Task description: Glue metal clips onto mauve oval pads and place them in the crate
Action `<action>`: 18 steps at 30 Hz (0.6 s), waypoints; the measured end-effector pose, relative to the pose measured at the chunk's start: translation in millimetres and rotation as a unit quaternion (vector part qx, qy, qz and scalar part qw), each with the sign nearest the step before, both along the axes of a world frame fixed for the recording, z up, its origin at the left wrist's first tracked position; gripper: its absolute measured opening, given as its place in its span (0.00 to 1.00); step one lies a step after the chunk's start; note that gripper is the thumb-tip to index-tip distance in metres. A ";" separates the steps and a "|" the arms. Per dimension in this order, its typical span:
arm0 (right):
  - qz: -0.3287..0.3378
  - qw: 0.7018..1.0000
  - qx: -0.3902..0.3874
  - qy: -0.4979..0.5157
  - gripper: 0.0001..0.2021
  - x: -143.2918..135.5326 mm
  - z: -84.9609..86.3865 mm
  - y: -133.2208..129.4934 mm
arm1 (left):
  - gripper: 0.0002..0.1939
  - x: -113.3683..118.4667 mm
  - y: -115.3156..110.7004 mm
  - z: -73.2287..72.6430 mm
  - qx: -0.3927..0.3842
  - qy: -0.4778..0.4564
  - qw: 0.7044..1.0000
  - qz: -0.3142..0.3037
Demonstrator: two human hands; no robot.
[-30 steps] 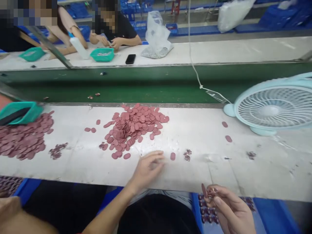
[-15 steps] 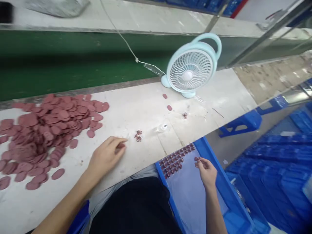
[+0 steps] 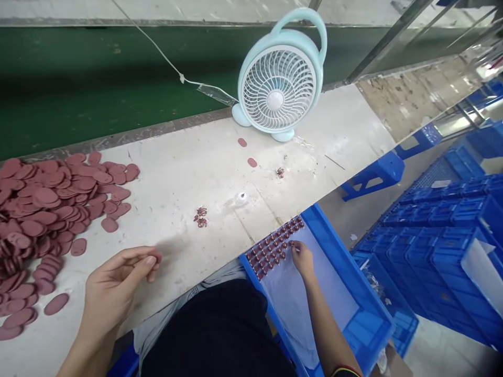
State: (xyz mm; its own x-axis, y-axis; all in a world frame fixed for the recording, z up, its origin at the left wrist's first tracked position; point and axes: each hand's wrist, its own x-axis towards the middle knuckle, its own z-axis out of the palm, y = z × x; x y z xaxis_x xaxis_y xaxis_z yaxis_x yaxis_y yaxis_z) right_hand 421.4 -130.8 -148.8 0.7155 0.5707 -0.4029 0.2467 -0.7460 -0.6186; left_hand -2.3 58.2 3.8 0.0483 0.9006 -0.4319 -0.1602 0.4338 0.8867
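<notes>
My left hand (image 3: 118, 283) is above the white bench, right of a large heap of flat reddish oval discs (image 3: 47, 204). Its thumb presses against the curled fingers; whatever is between them is hidden. My right hand (image 3: 302, 259) reaches into a blue crate (image 3: 334, 251) beside my lap. Thumb and fingertips pinch a small dark-red piece, mostly covered, at the edge of rows of similar small dark-red pieces (image 3: 267, 254). These rows stand on a pale sheet (image 3: 291, 303) in the crate.
A small white bottle (image 3: 241, 198) with a dark tip stands on the bench between little clumps of reddish scraps (image 3: 201, 215). Behind it is a light-blue fan (image 3: 277, 89) with a cord. Blue stools (image 3: 373, 175) and stacked blue crates (image 3: 436, 251) are at the right.
My right hand has moved with its small piece up to the rows in the crate. My left hand has lifted and turned thumb-up, closer to me. The camera view has shifted.
</notes>
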 end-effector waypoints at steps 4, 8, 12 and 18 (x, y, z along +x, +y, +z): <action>0.003 1.000 -0.008 -0.013 0.14 -1.4 -5.7 0.6 | 0.09 0.7 -5.8 0.9 -0.009 -0.010 1.000 -0.022; 0.015 0.999 -0.018 -0.024 0.14 -2.3 -9.3 1.1 | 0.14 7.5 -10.2 8.2 -0.059 -0.038 0.997 -0.018; 0.025 0.999 -0.024 -0.030 0.15 -1.8 -10.8 0.8 | 0.12 10.7 -12.7 12.2 -0.065 -0.082 0.994 -0.014; 0.013 0.999 -0.015 -0.025 0.14 -4.0 -6.6 2.4 | 0.10 2.1 -12.7 2.9 -0.074 -0.117 0.990 0.005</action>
